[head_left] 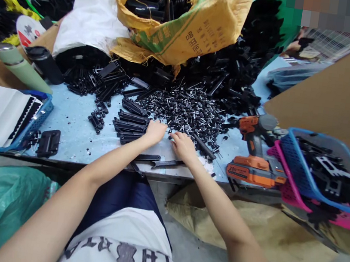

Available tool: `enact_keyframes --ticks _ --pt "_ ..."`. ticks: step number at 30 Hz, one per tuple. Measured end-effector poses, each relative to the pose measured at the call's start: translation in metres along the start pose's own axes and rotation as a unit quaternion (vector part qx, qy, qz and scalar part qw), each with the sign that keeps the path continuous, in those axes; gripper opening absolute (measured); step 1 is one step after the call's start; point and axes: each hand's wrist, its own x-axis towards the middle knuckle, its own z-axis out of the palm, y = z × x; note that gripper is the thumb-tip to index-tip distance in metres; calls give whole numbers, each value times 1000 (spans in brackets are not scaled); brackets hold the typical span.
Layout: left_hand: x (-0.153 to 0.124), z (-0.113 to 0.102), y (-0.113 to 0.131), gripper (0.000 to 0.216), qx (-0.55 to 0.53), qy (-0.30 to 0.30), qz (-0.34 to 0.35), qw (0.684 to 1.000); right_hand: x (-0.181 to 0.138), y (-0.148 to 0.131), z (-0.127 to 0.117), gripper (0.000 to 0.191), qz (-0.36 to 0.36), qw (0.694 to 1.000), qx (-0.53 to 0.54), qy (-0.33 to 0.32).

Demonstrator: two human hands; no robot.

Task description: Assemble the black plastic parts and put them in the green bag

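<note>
My left hand (156,132) is closed, its fingertips pinched together beside a stack of long black plastic parts (130,125); what it holds is too small to make out. Just to its right, my right hand (183,146) is also closed, with a small dark piece at its fingertips that looks like a black-headed metal pin (170,136). Both hands are at the near edge of a large heap of such pins (188,107). Below them, near the table's front edge, lie a black strip (147,158) and an open-end wrench (167,163).
An orange cordless drill (253,155) lies right of the pins, beside a blue basket (291,136) of black parts. A yellow woven sack (187,41) stands behind. At left are a green bottle (24,68), a black cup (45,65) and another blue basket (48,109).
</note>
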Motion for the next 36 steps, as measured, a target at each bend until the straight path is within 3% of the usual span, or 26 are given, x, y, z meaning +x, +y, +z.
enact_keyframes --ticks 3,5,7,9,12,15,18,22,28,36 --pt "27 -3 -8 22 -3 -17 -7 1000 13 -1 7 22 20 999 40 8" --pt "19 -4 -16 24 -4 -13 -2 1000 8 -4 11 20 58 984 155 61" --pt "-6 -6 -25 26 -21 23 9 999 -5 -12 13 19 89 941 310 102" --pt "-43 -9 -35 25 -64 80 17 995 -20 -22 15 21 92 891 433 103" --pt "-102 -12 -51 25 -123 116 -6 986 -36 -40 18 23 90 861 489 103" --pt "-145 -12 -63 24 -122 98 -31 987 -43 -53 21 21 97 864 474 139" --pt "-167 -12 -69 25 -91 63 -36 993 -49 -59 24 18 73 881 434 173" --pt "-170 -21 -63 29 -20 24 -32 999 -55 -60 28 17 3 920 363 149" --pt "-160 -24 -46 32 51 -8 19 999 -63 -60 30 24 -21 945 299 130" --pt "-165 26 -55 27 -9 131 -24 991 -81 -58 32 35 -58 949 288 111"
